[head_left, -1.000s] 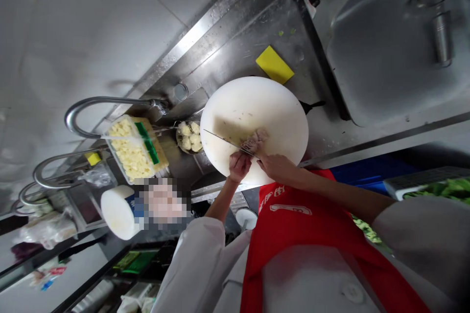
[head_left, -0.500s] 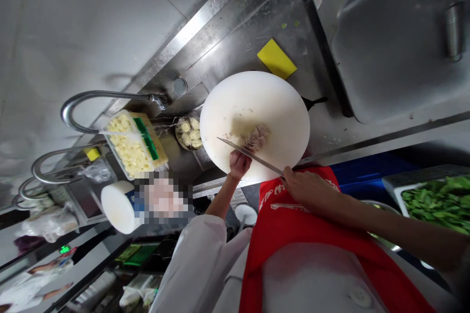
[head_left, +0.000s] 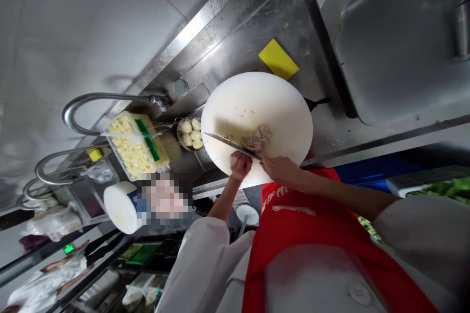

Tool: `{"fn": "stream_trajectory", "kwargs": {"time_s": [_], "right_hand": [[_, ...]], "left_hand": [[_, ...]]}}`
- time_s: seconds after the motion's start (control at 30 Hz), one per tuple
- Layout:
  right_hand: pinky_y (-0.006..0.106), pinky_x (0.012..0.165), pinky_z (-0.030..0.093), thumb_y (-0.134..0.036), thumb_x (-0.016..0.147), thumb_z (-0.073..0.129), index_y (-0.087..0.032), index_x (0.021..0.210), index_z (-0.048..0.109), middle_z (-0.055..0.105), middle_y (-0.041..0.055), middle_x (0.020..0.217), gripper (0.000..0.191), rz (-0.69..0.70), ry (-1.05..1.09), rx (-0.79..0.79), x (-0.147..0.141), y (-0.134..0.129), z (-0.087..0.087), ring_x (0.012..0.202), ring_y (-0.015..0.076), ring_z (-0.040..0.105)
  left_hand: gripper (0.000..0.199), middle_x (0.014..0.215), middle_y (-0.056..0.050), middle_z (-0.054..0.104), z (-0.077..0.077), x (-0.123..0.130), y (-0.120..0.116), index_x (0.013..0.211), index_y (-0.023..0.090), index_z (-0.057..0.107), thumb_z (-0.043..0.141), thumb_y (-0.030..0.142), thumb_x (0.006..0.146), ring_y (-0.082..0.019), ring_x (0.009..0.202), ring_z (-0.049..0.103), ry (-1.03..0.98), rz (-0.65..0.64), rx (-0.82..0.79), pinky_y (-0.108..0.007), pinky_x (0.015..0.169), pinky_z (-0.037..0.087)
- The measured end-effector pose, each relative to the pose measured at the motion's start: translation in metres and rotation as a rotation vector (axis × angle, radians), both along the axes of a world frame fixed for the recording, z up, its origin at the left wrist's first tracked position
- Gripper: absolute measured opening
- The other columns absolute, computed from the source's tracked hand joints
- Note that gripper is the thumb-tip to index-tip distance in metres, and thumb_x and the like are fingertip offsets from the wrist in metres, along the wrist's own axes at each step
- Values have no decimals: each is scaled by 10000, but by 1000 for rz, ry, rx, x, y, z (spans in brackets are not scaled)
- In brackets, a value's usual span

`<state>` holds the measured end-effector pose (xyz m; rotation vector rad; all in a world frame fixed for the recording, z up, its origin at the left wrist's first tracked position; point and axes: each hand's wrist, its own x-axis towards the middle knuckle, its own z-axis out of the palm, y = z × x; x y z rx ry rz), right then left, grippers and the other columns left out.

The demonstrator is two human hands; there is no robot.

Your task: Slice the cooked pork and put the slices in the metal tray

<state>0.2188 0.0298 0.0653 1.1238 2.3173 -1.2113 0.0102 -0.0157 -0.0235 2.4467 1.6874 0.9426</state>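
Note:
A knife (head_left: 227,143) lies across the round white cutting board (head_left: 286,107), its tip pointing left. My right hand (head_left: 279,170) is closed round the handle end. Beside the blade, on the side nearer my body, my left hand (head_left: 241,165) is curled with its knuckles close to the steel. Anything under those fingers is hidden. Just past the blade sits a small heap of cut pale pinkish meat (head_left: 259,139). A few small scraps are scattered farther up the board.
Left of the board stand a pot of round pale pieces (head_left: 190,134) and a tub of pale chunks (head_left: 130,144) under a running faucet (head_left: 88,98). A yellow cloth (head_left: 279,58) lies behind the board. A sink (head_left: 396,58) is at right. Another person (head_left: 55,274) is at lower left.
My right hand and the knife have moved left and forward over the board, the tip now nearer its left edge. My left hand stays curled in nearly the same place.

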Motion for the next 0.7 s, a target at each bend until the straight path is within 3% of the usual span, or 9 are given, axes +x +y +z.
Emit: {"fn": "stream_trajectory", "kwargs": {"time_s": [0.13, 0.3, 0.43, 0.57, 0.7], "right_hand": [[310, 659, 490, -323, 1047, 210, -98, 1143, 513, 694, 166, 868, 390, -14, 0, -8, 7, 7, 16, 838, 262, 713], [297, 608, 467, -327, 1040, 240, -114, 1073, 512, 687, 142, 807, 346, -2, -84, -108, 48, -18, 46, 748, 260, 713], [314, 607, 470, -372, 1033, 274, -107, 1101, 513, 685, 146, 788, 364, 9, -134, -144, 53, -26, 47, 736, 274, 710], [289, 610, 469, -299, 1039, 248, -101, 1066, 514, 686, 160, 824, 332, 36, -83, -101, 45, -18, 45, 771, 254, 715], [299, 588, 470, -303, 1031, 283, -141, 1080, 508, 693, 137, 839, 282, 37, -118, -119, 61, -29, 47, 729, 255, 709]], "left_hand": [[133, 879, -103, 667, -5, -2, -5, 921, 169, 668, 566, 255, 924, -201, 873, 652, -78, -6, -57, -362, 771, 543], [160, 821, -98, 635, -14, -6, -11, 799, 169, 642, 590, 272, 910, -204, 855, 626, -100, -18, -123, -358, 763, 520], [175, 801, -82, 626, -16, -7, -11, 763, 176, 628, 596, 270, 908, -197, 846, 622, -118, -33, -82, -350, 771, 518], [191, 806, -83, 632, -17, -7, -12, 795, 178, 635, 561, 302, 920, -197, 833, 624, -31, 22, -72, -351, 752, 521], [196, 831, -98, 644, -19, -8, -14, 834, 176, 652, 571, 334, 918, -206, 841, 633, -93, 16, -136, -364, 770, 522]]}}
